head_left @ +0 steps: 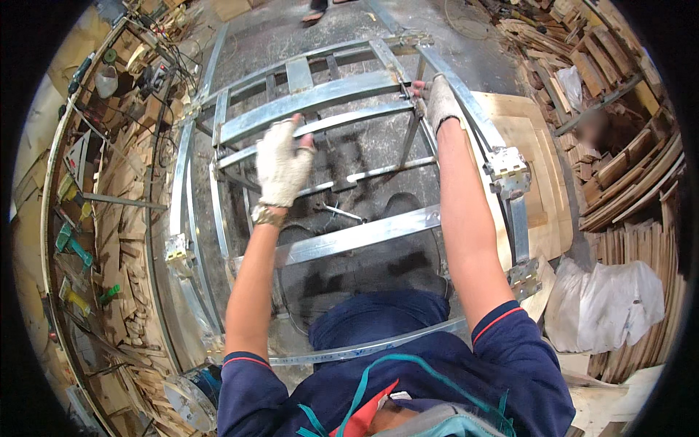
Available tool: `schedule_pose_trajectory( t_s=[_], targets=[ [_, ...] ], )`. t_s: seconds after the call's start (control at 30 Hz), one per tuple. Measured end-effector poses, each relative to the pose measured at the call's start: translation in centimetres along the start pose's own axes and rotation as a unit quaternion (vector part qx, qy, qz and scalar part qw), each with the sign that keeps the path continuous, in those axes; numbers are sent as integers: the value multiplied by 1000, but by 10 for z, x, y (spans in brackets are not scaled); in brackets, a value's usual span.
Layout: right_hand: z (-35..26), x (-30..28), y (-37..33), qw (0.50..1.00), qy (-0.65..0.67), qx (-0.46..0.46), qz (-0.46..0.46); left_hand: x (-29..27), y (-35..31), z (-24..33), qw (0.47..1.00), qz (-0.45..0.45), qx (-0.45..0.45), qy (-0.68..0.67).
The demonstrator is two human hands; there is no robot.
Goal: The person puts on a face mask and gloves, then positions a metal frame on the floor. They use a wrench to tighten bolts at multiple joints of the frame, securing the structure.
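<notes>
A large frame of silvery metal tubes lies before me, its bars crossing over the floor. My left hand, in a pale knit glove with bare fingertips, hovers near the frame's middle bars; its fingers are apart and it holds nothing. Farther off, my right hand, gloved likewise, is at the frame's far right corner. Its fingertips close in at a dark joint there; what lies between them is too small to make out. A wrench rests low between the bars.
Metal hinges sit at the frame's corners. A wooden panel is under its right side. Stacked wood strips and a white plastic bag stand at right. A rack with tools runs along the left. Someone's foot shows at the far edge.
</notes>
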State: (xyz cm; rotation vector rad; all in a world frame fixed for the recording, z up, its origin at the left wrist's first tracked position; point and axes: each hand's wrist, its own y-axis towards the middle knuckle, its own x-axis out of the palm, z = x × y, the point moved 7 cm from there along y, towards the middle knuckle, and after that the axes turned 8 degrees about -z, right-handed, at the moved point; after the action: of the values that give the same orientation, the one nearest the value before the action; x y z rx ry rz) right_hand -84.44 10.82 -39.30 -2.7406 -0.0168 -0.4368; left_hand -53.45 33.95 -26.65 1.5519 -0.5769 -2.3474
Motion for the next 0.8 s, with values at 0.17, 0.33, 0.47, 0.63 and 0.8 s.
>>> schedule_pose_trajectory(
  t_s=[0.17,0.33,0.47,0.63,0.8],
  targets=[
    [0,-6,19,989,-141,-39,13,51,55,17,998,-46,-24,37],
    [4,9,23,981,-179,-67,-38,79,87,-31,985,-47,-155,59],
    [10,-1,34,988,-152,-17,-18,103,109,-25,990,-46,-119,64],
    [8,10,23,992,-110,-24,-50,84,134,-83,971,40,-235,14],
    [8,13,15,988,-126,20,-84,100,142,-118,947,-92,-307,24]
  ],
)
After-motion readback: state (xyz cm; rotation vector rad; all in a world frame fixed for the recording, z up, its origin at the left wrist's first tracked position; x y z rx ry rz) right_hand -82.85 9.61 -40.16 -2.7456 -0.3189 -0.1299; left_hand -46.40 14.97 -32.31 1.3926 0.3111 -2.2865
